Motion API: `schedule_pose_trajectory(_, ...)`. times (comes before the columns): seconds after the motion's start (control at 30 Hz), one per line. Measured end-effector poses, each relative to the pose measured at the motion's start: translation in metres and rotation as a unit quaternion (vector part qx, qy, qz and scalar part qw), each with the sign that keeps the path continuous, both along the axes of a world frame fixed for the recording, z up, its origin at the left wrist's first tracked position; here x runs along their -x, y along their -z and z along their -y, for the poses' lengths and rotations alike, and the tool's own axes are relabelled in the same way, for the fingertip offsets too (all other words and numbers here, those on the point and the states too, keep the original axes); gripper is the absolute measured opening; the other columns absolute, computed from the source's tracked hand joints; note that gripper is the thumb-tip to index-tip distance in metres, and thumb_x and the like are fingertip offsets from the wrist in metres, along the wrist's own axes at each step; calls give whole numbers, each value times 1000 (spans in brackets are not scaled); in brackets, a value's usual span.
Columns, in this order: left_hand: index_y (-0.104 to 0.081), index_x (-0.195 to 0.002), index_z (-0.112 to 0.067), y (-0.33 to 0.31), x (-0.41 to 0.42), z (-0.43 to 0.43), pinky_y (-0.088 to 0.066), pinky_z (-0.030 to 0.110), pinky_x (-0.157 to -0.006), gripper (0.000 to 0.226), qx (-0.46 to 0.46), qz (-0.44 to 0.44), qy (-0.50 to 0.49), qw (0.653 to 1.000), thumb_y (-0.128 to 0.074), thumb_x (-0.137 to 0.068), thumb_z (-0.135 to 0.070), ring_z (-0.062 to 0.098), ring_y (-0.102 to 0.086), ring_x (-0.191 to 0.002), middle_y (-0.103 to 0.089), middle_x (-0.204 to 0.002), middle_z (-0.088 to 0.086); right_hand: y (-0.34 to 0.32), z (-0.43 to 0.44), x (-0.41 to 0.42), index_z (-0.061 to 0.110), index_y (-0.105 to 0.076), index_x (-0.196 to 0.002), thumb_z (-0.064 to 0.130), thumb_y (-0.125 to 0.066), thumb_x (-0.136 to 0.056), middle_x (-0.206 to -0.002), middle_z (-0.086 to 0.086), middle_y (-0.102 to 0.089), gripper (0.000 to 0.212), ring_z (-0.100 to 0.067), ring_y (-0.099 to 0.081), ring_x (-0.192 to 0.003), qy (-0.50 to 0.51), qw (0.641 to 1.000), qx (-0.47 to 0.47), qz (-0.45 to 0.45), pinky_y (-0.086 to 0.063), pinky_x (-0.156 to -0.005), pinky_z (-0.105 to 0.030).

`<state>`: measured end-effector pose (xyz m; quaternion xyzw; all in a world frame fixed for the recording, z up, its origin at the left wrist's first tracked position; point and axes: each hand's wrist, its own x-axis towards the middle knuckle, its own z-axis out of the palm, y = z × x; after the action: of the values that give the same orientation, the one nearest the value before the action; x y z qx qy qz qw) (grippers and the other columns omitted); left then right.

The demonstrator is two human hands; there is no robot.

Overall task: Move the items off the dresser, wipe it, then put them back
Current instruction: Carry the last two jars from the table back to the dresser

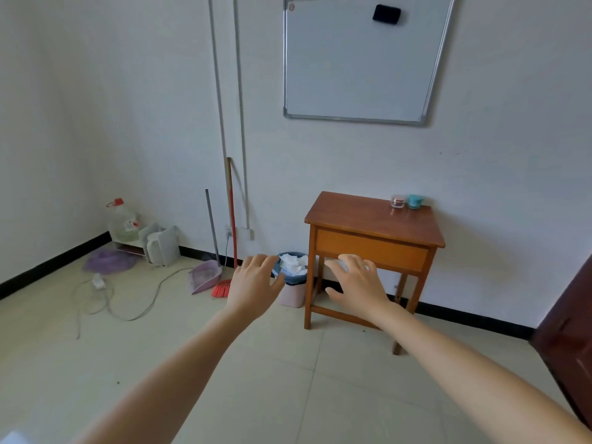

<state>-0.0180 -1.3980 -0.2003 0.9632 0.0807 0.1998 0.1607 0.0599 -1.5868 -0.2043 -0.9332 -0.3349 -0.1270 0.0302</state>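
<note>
A small wooden dresser (362,219) stands against the white wall, some way in front of me. On its back right corner sit a small clear jar with a pinkish-red lid (398,201) and, touching it on the right, a teal jar (415,201). My left hand (254,285) and my right hand (358,285) are both stretched out ahead at arm's length, palms down, fingers spread and relaxed, holding nothing. Both hands are well short of the dresser; the right one overlaps its legs in view.
A pink bin (293,291) full of white paper stands left of the dresser. A broom (229,225) and dustpan (205,275) lean on the wall. A water jug (121,221), a fan, and loose cables (105,299) fill the left corner. A dark door (570,334) is at right. A whiteboard (362,59) hangs above.
</note>
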Motion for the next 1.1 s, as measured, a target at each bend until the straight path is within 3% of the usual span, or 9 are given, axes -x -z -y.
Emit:
schedule_pose_trajectory(0.23,-42,-133,-19,13,-93,-50,-29,32,-101,42,-29,-60,-4,998,-41,-94,-36,20,-35,-126,-45,-135,0,12,-35,-98,21,-27,-140,37,-44,-93,-143,-8,-29,53,-24,-24,-134,35,998,5,-60,-23,-107,-39)
schedule_pose_trajectory(0.47,-43,-132,-19,55,-170,-92,-28,36,-104,45,-76,-127,1,989,-38,-93,-42,22,-32,-128,-44,-136,1,45,-64,-168,19,-26,-142,38,-44,-93,-147,-10,-25,55,-27,-23,-135,43,992,69,-93,-27,-107,-41)
schedule_pose_trajectory(0.87,-42,-131,-21,78,-384,-143,-27,39,-107,46,-124,-177,129,968,-33,-94,-47,23,-30,-131,-40,-140,3,50,-88,-319,22,-22,-143,39,-39,-95,-150,-9,-21,54,-26,-18,-138,180,972,99,-113,-23,-109,-40)
schedule_pose_trajectory(1.1,-47,-122,-19,99,-480,-103,-27,36,-103,42,-109,-194,251,942,-32,-93,-45,22,-34,-125,-46,-130,1,72,-72,-361,22,-24,-142,39,-42,-94,-146,-8,-27,54,-25,-23,-135,273,941,95,-178,-25,-107,-39)
